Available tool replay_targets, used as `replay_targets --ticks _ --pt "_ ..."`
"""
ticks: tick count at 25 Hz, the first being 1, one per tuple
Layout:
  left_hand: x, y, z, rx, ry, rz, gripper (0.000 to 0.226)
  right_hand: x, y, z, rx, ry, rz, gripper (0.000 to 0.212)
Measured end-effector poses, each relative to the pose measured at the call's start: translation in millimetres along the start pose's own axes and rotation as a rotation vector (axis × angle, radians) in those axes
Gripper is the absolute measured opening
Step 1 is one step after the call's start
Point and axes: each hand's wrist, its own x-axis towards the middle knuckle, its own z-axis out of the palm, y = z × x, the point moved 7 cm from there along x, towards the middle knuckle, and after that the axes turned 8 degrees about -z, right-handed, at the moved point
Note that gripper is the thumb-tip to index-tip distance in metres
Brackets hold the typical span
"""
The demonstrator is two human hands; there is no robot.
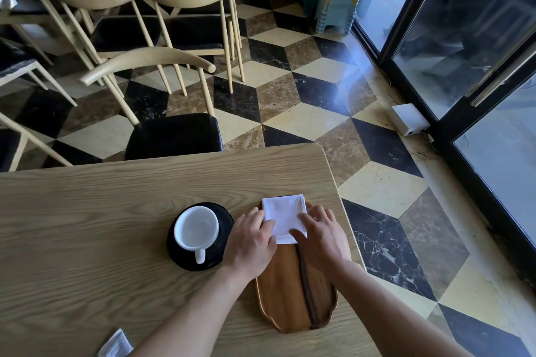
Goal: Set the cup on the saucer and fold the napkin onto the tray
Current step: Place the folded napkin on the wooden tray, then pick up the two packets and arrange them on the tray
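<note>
A white cup [196, 228] stands upright on a black saucer [223, 217], its handle pointing toward me. To its right lies an oblong wooden tray [290, 293]. A folded white napkin [285, 216] rests on the tray's far end. My left hand [252, 240] presses flat on the napkin's left edge, fingers spread. My right hand [322, 235] lies flat on its right side, with a finger across the near corner. Neither hand grips anything.
The light wooden table [116, 211] ends just right of the tray, with its far right corner rounded. A small clear packet [116, 345] lies at the near edge. A black-seated chair [174, 133] stands beyond the table. Glass doors [478, 66] run along the right.
</note>
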Motion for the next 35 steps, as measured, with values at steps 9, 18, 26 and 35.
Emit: replay_targets --ticks 9,18,26,35 --pt "-9 -17 -26 0.216 -0.023 -0.128 0.061 10 -39 -22 -0.058 0.009 -0.094 0.029" --pt "-69 -90 -106 0.209 0.148 -0.308 0.068 24 -138 -54 -0.022 0.092 -0.318 0.038" --pt "-175 -195 -141 0.239 0.151 -0.603 0.065 18 -281 -31 0.04 -0.019 -0.568 0.037" --pt "-287 -272 -100 0.108 0.005 -0.859 0.046 -19 -357 61 0.122 -0.322 -0.607 0.041"
